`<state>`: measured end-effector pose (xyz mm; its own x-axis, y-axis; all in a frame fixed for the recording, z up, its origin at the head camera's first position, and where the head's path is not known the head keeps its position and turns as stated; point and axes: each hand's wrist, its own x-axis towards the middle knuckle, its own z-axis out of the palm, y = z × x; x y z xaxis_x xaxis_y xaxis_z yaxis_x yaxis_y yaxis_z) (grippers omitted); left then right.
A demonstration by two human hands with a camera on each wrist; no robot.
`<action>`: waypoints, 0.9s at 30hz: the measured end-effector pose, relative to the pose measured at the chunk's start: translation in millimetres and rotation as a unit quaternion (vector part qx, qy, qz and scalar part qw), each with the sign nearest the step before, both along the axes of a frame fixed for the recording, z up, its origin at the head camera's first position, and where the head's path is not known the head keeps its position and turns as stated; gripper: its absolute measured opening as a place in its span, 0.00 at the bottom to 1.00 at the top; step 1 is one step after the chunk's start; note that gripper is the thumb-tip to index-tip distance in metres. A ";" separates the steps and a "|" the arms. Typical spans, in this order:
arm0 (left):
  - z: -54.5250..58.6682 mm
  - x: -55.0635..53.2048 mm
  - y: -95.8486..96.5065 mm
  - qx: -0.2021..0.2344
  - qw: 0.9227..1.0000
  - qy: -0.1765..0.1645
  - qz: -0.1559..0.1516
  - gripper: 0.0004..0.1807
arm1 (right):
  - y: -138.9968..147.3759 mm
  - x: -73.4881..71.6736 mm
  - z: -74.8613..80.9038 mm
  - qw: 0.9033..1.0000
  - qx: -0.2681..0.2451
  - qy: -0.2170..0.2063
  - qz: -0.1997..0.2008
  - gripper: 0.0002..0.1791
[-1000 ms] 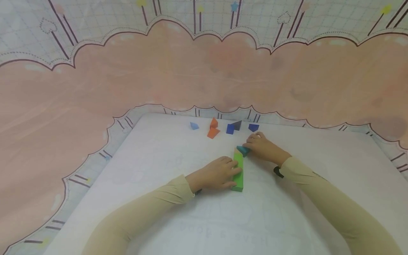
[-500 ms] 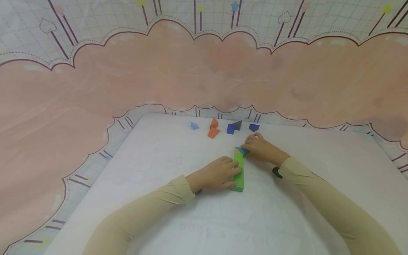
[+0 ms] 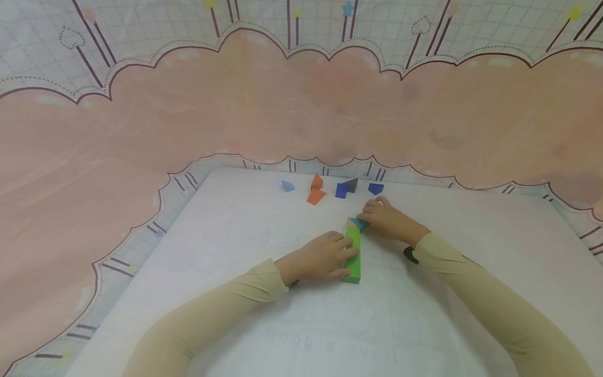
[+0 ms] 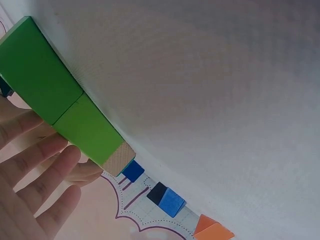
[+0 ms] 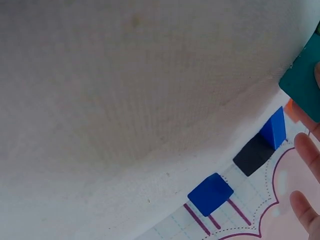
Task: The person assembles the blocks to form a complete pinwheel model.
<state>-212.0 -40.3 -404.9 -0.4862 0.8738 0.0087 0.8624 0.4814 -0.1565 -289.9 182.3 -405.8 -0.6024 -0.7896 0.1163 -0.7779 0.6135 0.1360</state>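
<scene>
A light green block (image 4: 90, 130) and a dark green block (image 4: 40, 70) stand end to end as one long bar (image 3: 354, 262) on the white tabletop. My left hand (image 3: 325, 256) comes from the left and rests its fairly straight fingers across the bar's top. At the bar's far end shows a bare wood face (image 4: 119, 158). My right hand (image 3: 393, 222) pinches a teal wedge-shaped block (image 3: 359, 224) against the right side of that far end. In the right wrist view the teal block (image 5: 302, 82) sits between fingertips at the right edge, the other fingers spread apart.
Toward the table's back edge lie a light blue block (image 3: 288, 186), two orange blocks (image 3: 316, 197), a blue block (image 3: 341, 191) beside a dark one (image 3: 352, 185), and another blue block (image 3: 375, 189). Behind them hangs a patterned pink cloth (image 3: 282, 110).
The teal block has turned and shifted slightly left, up against the far end of the green bar, with my right hand following. My left hand has stayed in place.
</scene>
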 end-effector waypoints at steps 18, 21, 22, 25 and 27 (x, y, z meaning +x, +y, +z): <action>0.3 0.8 -0.4 0.003 1.000 0.002 0.001 0.25 | 1.6 -0.6 -1.2 1.000 -0.011 0.005 0.012 0.17; -0.2 0.6 -0.2 0.002 1.000 0.002 0.001 0.25 | 1.8 -0.7 -2.0 1.000 -0.012 0.009 0.014 0.17; -0.2 0.4 -0.1 0.000 1.000 0.005 0.000 0.25 | 1.9 -0.4 -1.9 1.000 -0.013 0.009 0.014 0.17; -0.4 -0.1 0.1 -0.003 1.000 0.011 -0.004 0.25 | 1.9 0.2 -1.0 1.000 -0.014 0.005 0.013 0.17; -0.8 -0.5 0.4 -0.005 1.000 0.011 -0.005 0.25 | 2.3 0.3 0.4 1.000 -0.012 -0.001 0.008 0.16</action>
<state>-212.4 -39.9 -405.7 -0.4766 0.8791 0.0112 0.8638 0.4706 -0.1797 -289.6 184.6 -405.4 -0.5901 -0.7962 0.1337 -0.7879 0.6041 0.1195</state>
